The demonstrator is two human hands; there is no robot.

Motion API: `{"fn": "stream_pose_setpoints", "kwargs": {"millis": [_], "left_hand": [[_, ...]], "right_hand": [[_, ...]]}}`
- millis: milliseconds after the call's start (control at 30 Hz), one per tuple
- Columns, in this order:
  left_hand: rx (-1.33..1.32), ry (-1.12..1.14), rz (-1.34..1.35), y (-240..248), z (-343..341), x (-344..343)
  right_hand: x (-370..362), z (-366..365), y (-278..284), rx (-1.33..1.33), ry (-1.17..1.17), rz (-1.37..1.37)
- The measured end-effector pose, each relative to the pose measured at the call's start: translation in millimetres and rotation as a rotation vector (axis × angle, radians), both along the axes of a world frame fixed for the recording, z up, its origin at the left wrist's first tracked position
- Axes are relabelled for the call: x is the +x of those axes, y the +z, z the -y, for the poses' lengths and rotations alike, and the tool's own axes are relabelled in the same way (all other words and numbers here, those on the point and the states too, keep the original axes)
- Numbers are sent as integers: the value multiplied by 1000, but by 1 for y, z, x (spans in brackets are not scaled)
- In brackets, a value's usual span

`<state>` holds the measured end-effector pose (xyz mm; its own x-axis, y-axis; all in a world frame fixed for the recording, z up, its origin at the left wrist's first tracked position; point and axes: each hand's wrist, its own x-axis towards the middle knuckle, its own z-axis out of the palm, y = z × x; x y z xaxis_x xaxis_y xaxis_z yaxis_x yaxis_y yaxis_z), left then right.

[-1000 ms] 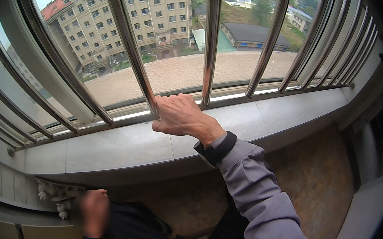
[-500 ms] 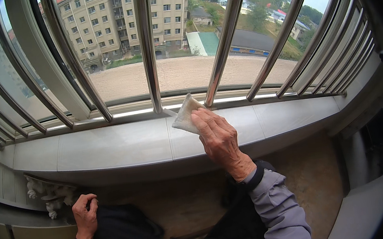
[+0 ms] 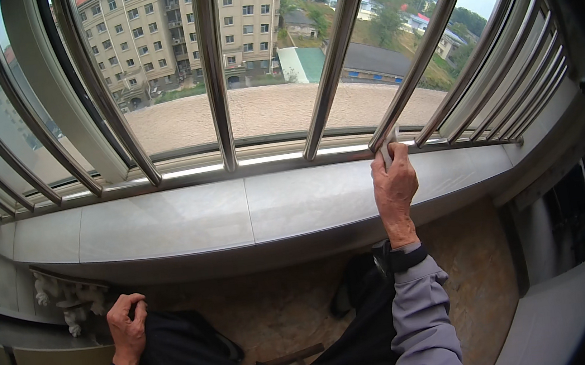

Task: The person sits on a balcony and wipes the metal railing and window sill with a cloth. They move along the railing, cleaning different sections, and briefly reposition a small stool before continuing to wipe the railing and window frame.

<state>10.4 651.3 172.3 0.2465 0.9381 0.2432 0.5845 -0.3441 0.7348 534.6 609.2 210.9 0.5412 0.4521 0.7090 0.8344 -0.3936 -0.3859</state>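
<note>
My right hand [image 3: 395, 179] pinches a folded pale cloth [image 3: 388, 157], mostly hidden by the fingers. It presses the cloth at the foot of a shiny metal bar [image 3: 408, 90], where the upright meets the lower metal rail [image 3: 269, 167]. Below the rail runs a white tiled sill [image 3: 167, 218]. At the lower left my left hand [image 3: 129, 329] rests by my knee, its fingers loosely curled with nothing seen in them.
Several more upright bars [image 3: 217, 83] stand before the window. A white ornate bracket [image 3: 71, 301] is under the sill at left. A brown stick-like piece [image 3: 294, 357] lies between my legs on the mottled floor [image 3: 272, 322]. Buildings [image 3: 245, 22] show outside.
My right hand has moved right along the rail with the cloth, past one bar to the foot of another. The view has shifted slightly; my left hand stays at my knee.
</note>
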Motion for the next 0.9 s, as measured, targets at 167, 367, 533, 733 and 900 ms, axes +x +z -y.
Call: {"fn": "stream_pose_setpoints", "kwargs": {"millis": [167, 367, 533, 733, 900], "left_hand": [[6, -16, 6, -2, 0, 0], [22, -1, -42, -4, 1, -5], [21, 3, -54, -5, 1, -6], [29, 16, -54, -3, 2, -4], [8, 9, -2, -5, 3, -3]], "right_hand": [[-64, -31, -27, 177, 314, -57], [-128, -58, -37, 333, 497, -236], [-167, -79, -40, 266, 718, -113], [-131, -65, -47, 258, 677, -145], [-58, -24, -27, 310, 298, -380]]}}
